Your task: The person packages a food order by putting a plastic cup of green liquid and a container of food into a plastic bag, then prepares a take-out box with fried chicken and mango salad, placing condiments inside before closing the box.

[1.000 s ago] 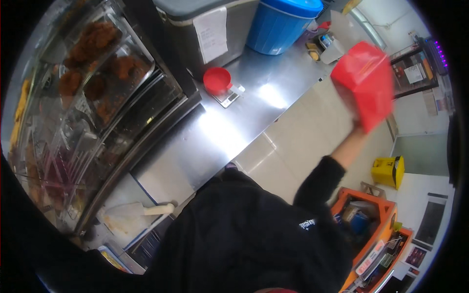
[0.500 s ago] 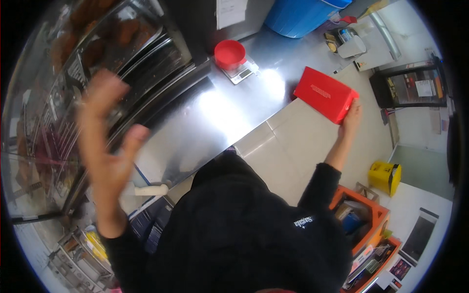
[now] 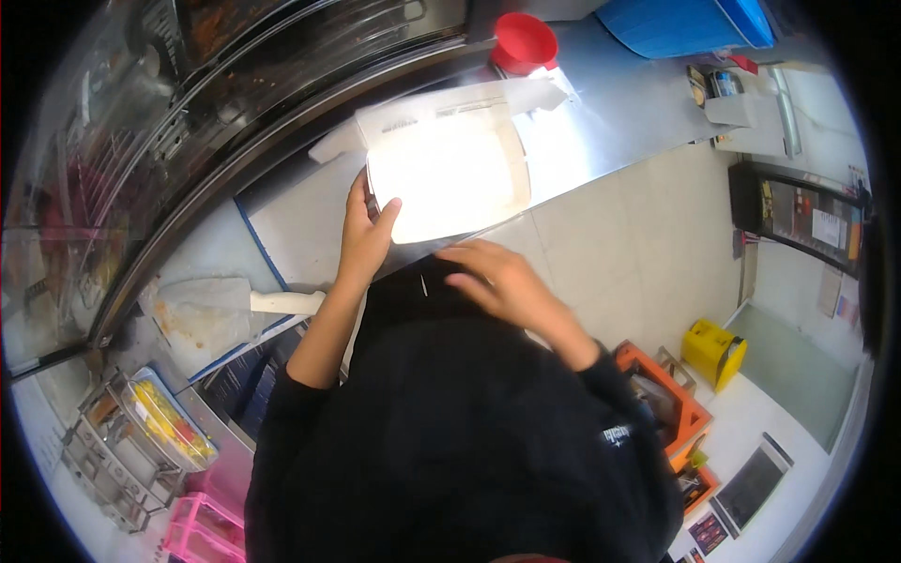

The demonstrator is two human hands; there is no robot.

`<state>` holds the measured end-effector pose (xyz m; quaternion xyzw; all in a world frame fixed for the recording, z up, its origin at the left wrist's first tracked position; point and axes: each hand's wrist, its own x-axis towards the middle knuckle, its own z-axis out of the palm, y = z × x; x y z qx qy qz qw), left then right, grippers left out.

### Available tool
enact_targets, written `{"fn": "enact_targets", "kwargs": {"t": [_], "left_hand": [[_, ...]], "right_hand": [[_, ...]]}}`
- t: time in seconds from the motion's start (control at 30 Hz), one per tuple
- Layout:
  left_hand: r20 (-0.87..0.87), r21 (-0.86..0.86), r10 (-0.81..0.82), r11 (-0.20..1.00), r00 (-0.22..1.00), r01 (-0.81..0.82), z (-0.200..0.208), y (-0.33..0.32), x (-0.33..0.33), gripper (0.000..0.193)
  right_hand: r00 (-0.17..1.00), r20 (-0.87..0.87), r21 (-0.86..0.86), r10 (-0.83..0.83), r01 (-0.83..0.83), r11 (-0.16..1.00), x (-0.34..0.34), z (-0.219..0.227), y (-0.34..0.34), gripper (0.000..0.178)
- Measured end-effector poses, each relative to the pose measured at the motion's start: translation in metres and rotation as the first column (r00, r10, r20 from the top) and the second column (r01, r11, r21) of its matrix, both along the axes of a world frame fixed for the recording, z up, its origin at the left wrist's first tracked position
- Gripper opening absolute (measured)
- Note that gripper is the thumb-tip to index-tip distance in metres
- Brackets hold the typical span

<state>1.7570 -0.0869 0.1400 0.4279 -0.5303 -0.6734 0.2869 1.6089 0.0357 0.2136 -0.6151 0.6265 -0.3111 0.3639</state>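
A takeout box [image 3: 446, 183] with its lid flap folded back shows its bright white inside. It is in front of me, over the edge of the metal counter [image 3: 615, 141]. My left hand [image 3: 369, 230] grips the box's near left corner, thumb over the rim and fingers hidden behind its side. My right hand [image 3: 502, 281] is just below the box's near edge, apart from it, fingers apart and holding nothing. Behind the lid flap stands a red bowl [image 3: 524, 44]. To the left a cleaver [image 3: 211, 310] with a white handle lies on a white cutting board [image 3: 188, 267].
A glass display case [image 3: 84, 188] with food fills the left side. A blue bucket [image 3: 685, 23] stands at the back right. Orange crates [image 3: 671, 394] and a yellow bin [image 3: 713, 354] are on the right. A pink basket [image 3: 202, 525] and a tray of yellow food [image 3: 169, 418] are lower left.
The red box has moved from my right hand on the right to my left hand in front, and its lid is now open. My raised left hand has come down; my right has moved inward.
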Motion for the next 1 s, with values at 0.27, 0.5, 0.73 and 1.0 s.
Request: {"fn": "enact_targets", "kwargs": {"t": [0.27, 0.5, 0.73, 1.0], "left_hand": [[0.109, -0.129, 0.155, 0.982, 0.982, -0.141, -0.022, 0.003, -0.002, 0.047], [0.337, -0.628, 0.582, 0.724, 0.740, -0.284, 0.022, 0.024, -0.025, 0.038], [0.548, -0.675, 0.073, 0.627, 0.834, 0.389, 0.035, 0.010, -0.105, 0.023], [0.785, -0.601, 0.210, 0.488, 0.583, 0.633, -0.001, 0.015, -0.129, 0.043]], "right_hand": [[0.421, 0.593, -0.451, 0.686, -0.532, 0.716, -0.055, 0.094, 0.005, 0.023], [0.066, 0.384, -0.493, 0.921, -0.829, 0.265, -0.111, 0.117, -0.010, 0.021], [-0.059, 0.448, -0.460, 0.892, -0.871, 0.173, -0.170, 0.111, -0.022, 0.022], [-0.032, 0.416, -0.438, 0.909, -0.883, 0.169, -0.200, 0.105, 0.002, 0.028]]}}
